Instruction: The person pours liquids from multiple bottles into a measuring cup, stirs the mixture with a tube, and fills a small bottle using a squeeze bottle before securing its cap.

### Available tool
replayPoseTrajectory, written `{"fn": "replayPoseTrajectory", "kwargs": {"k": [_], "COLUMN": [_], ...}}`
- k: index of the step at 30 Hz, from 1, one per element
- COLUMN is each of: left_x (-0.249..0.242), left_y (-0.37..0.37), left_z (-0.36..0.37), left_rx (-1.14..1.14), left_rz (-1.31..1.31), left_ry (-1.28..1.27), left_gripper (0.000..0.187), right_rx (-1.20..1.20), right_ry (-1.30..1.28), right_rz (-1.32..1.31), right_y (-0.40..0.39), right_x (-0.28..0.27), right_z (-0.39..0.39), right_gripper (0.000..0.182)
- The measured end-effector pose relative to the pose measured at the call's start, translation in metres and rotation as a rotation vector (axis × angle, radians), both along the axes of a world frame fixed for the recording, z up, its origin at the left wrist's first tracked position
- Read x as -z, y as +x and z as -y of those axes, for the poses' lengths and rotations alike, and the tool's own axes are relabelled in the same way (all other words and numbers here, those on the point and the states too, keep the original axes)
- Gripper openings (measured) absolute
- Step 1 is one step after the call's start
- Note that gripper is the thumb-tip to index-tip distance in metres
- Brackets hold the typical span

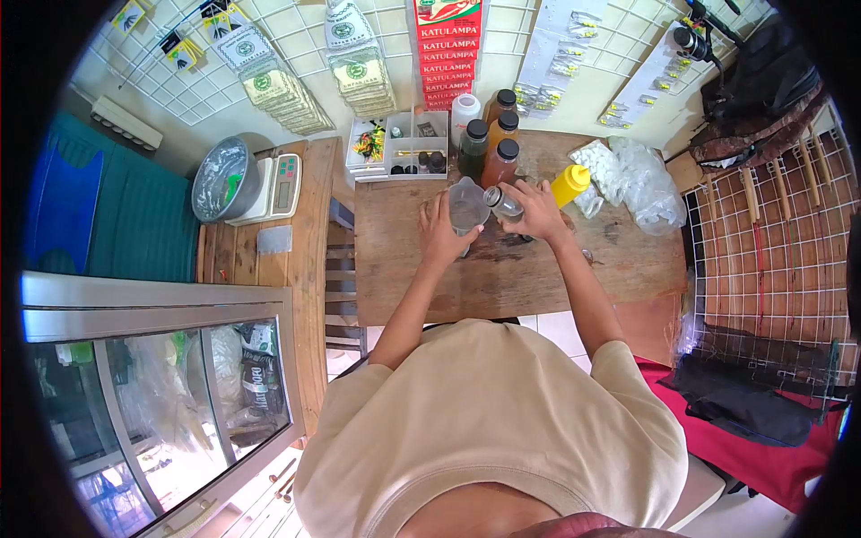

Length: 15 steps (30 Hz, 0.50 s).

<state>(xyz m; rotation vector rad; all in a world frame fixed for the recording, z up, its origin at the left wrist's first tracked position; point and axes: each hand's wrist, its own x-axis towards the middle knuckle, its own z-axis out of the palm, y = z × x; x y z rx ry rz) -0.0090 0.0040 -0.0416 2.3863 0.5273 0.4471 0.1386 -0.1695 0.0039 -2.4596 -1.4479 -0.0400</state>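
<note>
My left hand (439, 235) is closed round a clear plastic measuring jug (468, 204) over the wooden table. In my right hand (538, 213) is a small clear bottle (502, 204), tilted with its mouth toward the jug's rim. I cannot make out what either vessel contains. Just right of my right hand, a yellow squeeze bottle (570, 185) leans at an angle. Behind the jug stand several dark-capped bottles of brown, orange and dark green liquid (500, 163), beside a white bottle (465, 108).
A white organizer (397, 168) with small jars sits at the table's (413, 291) back left. Plastic bags (650, 193), one with white pieces, lie at the right. A digital scale (280, 186) and a metal bowl (222, 184) occupy the left bench. Packets hang on the wall grid.
</note>
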Motion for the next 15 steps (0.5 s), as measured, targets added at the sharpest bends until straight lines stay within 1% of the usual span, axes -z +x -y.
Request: {"fn": "replayPoseTrajectory", "kwargs": {"k": [5, 11, 15], "left_x": [0.002, -0.008, -0.004], "left_y": [0.000, -0.001, -0.001], "left_z": [0.001, 0.001, 0.001], "left_rx": [-0.011, -0.016, -0.025], "left_rz": [0.020, -0.029, -0.015], "left_ry": [0.028, 0.046, 0.060], "left_gripper": [0.097, 0.094, 0.093], "right_rx": [-0.029, -0.044, -0.054], "right_ry": [0.035, -0.031, -0.053], "right_rz": [0.058, 0.052, 0.081], "right_y": [0.002, 0.002, 0.003], "right_x": [0.002, -0.005, -0.004], "right_z": [-0.001, -0.004, -0.005], "right_gripper": [0.077, 0.075, 0.075]}}
